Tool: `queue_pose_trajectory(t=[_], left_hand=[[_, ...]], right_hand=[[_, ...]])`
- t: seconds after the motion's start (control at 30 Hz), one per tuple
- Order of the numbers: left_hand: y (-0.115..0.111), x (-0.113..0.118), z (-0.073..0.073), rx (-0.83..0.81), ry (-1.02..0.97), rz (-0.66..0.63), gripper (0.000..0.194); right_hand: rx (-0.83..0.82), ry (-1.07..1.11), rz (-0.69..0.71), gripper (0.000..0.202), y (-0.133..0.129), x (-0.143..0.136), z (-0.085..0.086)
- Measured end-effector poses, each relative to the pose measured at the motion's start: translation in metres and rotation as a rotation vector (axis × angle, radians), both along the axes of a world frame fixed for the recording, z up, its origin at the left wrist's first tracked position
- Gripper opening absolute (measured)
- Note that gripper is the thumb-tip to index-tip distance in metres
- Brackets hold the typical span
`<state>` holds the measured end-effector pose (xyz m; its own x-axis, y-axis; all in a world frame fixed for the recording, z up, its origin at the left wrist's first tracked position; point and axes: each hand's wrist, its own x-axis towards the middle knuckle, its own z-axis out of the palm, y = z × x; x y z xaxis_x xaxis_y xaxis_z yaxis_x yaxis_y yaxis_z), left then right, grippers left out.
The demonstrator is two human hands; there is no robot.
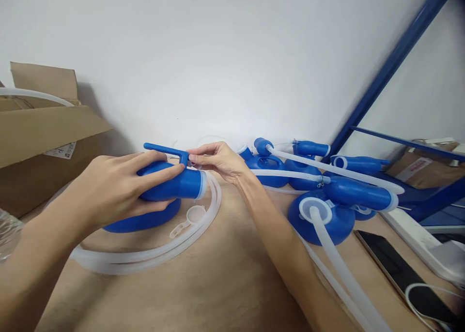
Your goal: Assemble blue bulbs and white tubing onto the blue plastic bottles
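Note:
My left hand [119, 182] is wrapped over a blue plastic urinal bottle [187, 184], its fingers around the body under a bar-shaped handle [163, 149]. The bottle's mouth has a white rim [202, 184] and faces right. At the handle's right end my right hand [220, 160] pinches a small, shiny or clear piece, too small to make out. A coiled translucent hose [145, 259] lies around the bottle on the table. Inside the coil rests a white cap with a strap [195, 215].
Several blue bottles and funnel-like heads [358, 191] with white hoses stand on the right. A phone [395, 269] and a white cable lie at the right edge. An open cardboard box [43, 172] stands at left, against a white wall. A blue metal frame [392, 61] slants at right.

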<state>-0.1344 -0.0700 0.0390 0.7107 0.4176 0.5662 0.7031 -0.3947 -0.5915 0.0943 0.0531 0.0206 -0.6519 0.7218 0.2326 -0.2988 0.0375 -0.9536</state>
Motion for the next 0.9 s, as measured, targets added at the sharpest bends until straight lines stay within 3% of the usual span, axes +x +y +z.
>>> queue_pose_trajectory(t=[0.13, 0.27, 0.47, 0.6, 0.67, 0.77, 0.83, 0.9], left_hand=[[0.0, 0.0, -0.001, -0.064, -0.059, -0.012, 0.048], [0.002, -0.003, -0.001, -0.127, -0.134, 0.018, 0.051], [0.002, -0.005, 0.002, -0.121, -0.343, 0.124, 0.071], [0.001, -0.008, 0.012, -0.146, -0.617, 0.134, 0.078], [0.004, -0.012, 0.019, -0.175, -0.85, 0.213, 0.076], [0.015, -0.019, 0.021, -0.31, -1.188, 0.373, 0.064], [0.027, -0.023, 0.016, -0.445, -1.323, 0.436, 0.059], [0.04, -0.026, 0.005, -0.604, -1.393, 0.455, 0.062]], right_hand=[[-0.053, 0.035, 0.026, 0.039, -0.001, -0.003, -0.002], [0.003, 0.033, -0.053, 0.038, -0.004, -0.005, -0.001], [0.087, 0.106, -0.158, 0.026, -0.008, -0.014, -0.004], [0.147, 0.059, -0.195, 0.046, -0.008, -0.021, -0.009], [0.276, -0.044, -0.195, 0.056, -0.006, -0.023, -0.014], [0.651, -0.343, -0.194, 0.053, -0.001, -0.025, -0.029], [0.826, -0.548, -0.177, 0.064, 0.003, -0.027, -0.042], [0.873, -0.646, -0.156, 0.075, 0.008, -0.029, -0.055]])
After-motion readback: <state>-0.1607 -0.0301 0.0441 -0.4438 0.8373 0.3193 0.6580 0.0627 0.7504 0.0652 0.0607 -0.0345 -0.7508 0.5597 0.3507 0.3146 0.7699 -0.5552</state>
